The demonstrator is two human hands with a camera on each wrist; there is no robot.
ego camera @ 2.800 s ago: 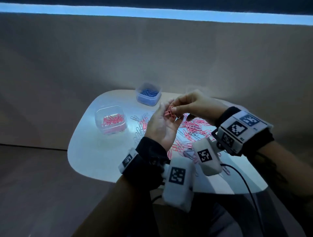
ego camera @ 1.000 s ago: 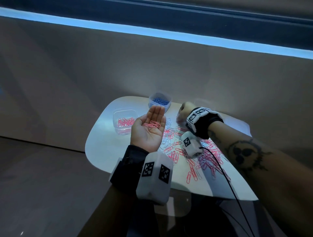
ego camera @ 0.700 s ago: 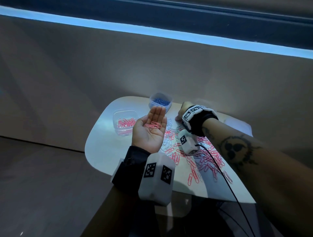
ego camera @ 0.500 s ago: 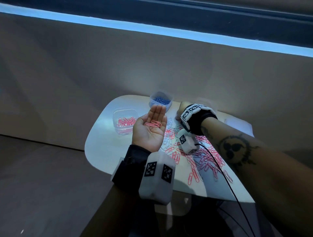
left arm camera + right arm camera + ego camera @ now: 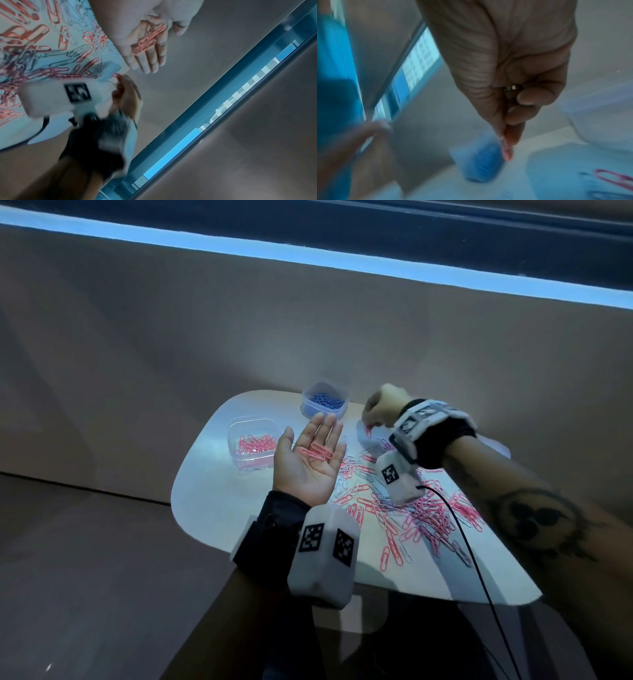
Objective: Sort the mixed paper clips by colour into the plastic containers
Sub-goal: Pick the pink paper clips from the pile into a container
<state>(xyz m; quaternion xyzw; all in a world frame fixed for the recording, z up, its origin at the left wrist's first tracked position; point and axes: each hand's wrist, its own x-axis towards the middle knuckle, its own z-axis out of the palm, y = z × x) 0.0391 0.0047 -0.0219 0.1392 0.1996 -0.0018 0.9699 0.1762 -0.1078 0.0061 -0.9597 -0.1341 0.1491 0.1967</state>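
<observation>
My left hand (image 5: pixel 318 440) is held palm up above the white table (image 5: pixel 212 508), fingers straight, with a few pink clips (image 5: pixel 317 454) lying loose on the palm (image 5: pixel 145 40). My right hand (image 5: pixel 375 414) hovers at the far side of the mixed pile of pink, blue and pale clips (image 5: pixel 411 508); thumb and forefinger pinch one pink clip (image 5: pixel 506 152), also seen as the pink clip (image 5: pixel 368 429). A clear container holding pink clips (image 5: pixel 251 445) stands left of the left hand. The container of blue clips (image 5: pixel 323 404) stands behind its fingertips.
A third, clear container (image 5: pixel 371 440) sits just under the right hand. A black cable (image 5: pixel 462 542) runs from the right wrist camera across the pile and off the near table edge. A brown wall rises behind the table.
The right hand left the left palm, reached to the far side of the pile and now holds a pink clip just above it. The left hand has stayed palm up with its clips.
</observation>
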